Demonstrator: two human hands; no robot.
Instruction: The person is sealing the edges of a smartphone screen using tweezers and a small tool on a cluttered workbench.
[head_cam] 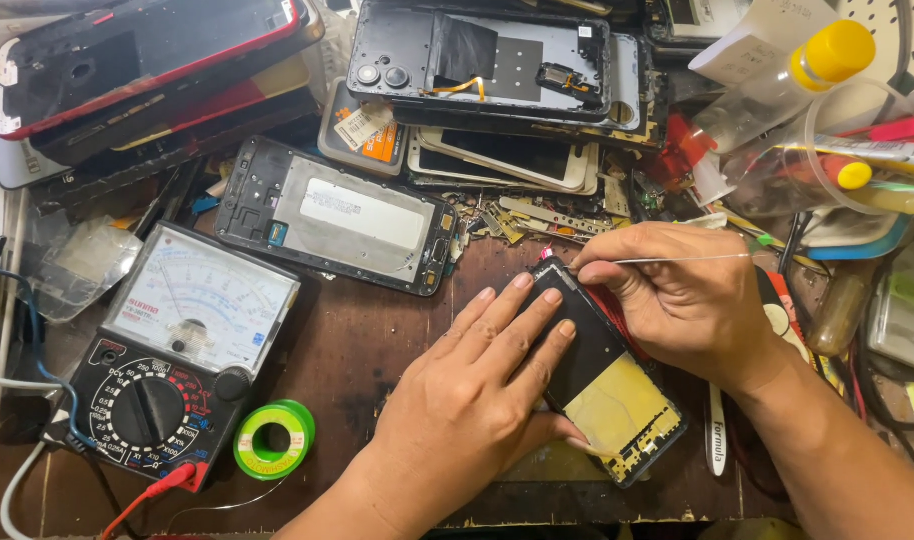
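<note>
One opened phone frame [605,385] lies on the wooden tabletop [377,350] under both hands, tilted, its black panel uppermost and a yellowish film patch on the end nearer the person. The left hand [477,385] lies flat on the frame's left edge, fingers spread and extended, pressing it down rather than gripping. The right hand [682,300] is pinched closed at thumb and forefinger on a thin metal tool [677,260], whose shaft runs out to the right; the pinch sits at the frame's far corner. The two hands are close together, separated only by the frame's width.

Left of the left hand, near the wrist, sits a green spool of solder wire [274,438]. Further left stands an analog multimeter [172,355] with a red probe lead [162,487] plugged in at its lower edge. Beyond the fingertips of the left hand lies a second phone frame [337,215], silver inside. Beyond that, stacked phone housings and screens [497,80] cover the far tabletop. Beyond and to the right of the right hand lies a clear bottle with yellow cap [797,85] amid mixed clutter. A white-handled tool [717,435] lies beneath the right wrist.
</note>
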